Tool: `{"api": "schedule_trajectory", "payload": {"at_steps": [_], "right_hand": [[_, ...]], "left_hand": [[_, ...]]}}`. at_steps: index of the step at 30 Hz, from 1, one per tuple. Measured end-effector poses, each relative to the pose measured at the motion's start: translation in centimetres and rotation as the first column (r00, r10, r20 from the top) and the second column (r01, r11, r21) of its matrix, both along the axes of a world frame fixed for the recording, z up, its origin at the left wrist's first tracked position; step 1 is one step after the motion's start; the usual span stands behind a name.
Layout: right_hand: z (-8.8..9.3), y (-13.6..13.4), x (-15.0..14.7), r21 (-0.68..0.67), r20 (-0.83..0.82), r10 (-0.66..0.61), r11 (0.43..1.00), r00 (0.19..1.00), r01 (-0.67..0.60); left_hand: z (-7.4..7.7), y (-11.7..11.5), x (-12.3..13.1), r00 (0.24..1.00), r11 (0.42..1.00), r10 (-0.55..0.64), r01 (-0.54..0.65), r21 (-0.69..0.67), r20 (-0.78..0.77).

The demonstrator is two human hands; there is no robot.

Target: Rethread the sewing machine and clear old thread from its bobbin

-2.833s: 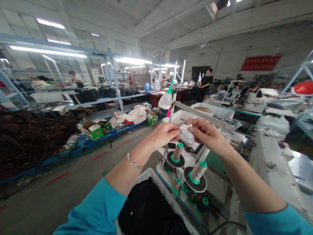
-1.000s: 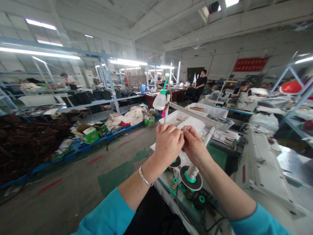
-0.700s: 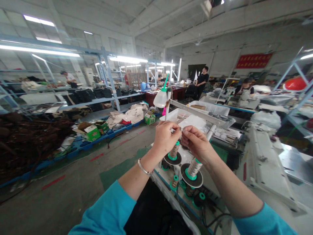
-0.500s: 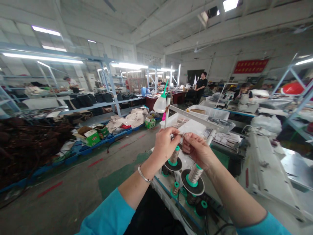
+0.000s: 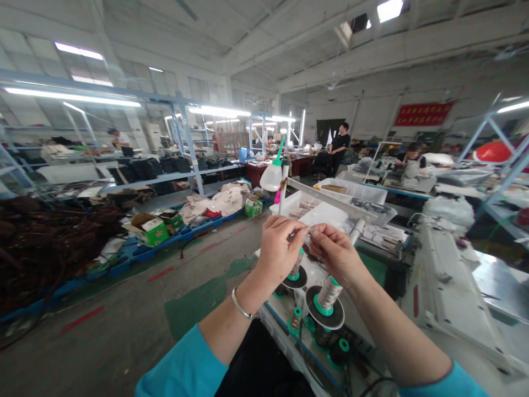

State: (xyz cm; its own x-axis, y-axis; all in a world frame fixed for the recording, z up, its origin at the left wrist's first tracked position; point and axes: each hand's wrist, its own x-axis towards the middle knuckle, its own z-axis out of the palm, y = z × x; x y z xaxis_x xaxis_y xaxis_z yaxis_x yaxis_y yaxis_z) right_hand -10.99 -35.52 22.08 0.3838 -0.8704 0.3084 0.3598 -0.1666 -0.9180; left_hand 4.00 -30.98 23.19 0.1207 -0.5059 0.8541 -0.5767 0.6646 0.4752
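Observation:
My left hand (image 5: 281,242) and my right hand (image 5: 333,249) meet at the fingertips above a thread stand. Each is closed in a pinch, and what lies between them looks like a fine thread, hard to make out at this size. Just below sit a light grey thread spool (image 5: 329,293) on a round black disc and a tan thread spool (image 5: 296,266), partly hidden by my left hand. Lower down are a small brown spool (image 5: 296,318) and a dark spool (image 5: 339,350) with green ends.
A white squeeze bottle (image 5: 271,176) with a green nozzle hangs by the stand's post. On the right is a white sewing machine (image 5: 446,286). White bins (image 5: 359,190) stand beyond the stand. Cardboard boxes (image 5: 151,230) and cloth pieces line the aisle. A person (image 5: 339,146) stands farther back.
The hands stay almost in place, fingertips still together. My left hand has turned slightly, its fingers drawing closer over the pinch point.

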Motion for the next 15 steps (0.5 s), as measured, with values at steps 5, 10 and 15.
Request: {"api": "schedule_trajectory", "payload": {"at_steps": [5,10,15], "right_hand": [[0.1,-0.1,-0.7,-0.082,-0.125,-0.096,0.993,0.988,0.086],[0.4,-0.1,-1.9,-0.148,-0.146,-0.235,0.966,0.961,0.214],[0.7,0.2,-3.0,-0.292,-0.343,-0.274,0.940,0.898,0.176]], "left_hand": [[0.5,-1.1,2.4,0.981,0.996,0.084,-0.083,0.017,-0.175],[-0.3,-2.4,4.1,0.987,0.973,0.105,-0.077,0.216,-0.119],[2.5,-6.9,6.8,0.960,0.932,0.281,-0.272,0.239,-0.004]]}}
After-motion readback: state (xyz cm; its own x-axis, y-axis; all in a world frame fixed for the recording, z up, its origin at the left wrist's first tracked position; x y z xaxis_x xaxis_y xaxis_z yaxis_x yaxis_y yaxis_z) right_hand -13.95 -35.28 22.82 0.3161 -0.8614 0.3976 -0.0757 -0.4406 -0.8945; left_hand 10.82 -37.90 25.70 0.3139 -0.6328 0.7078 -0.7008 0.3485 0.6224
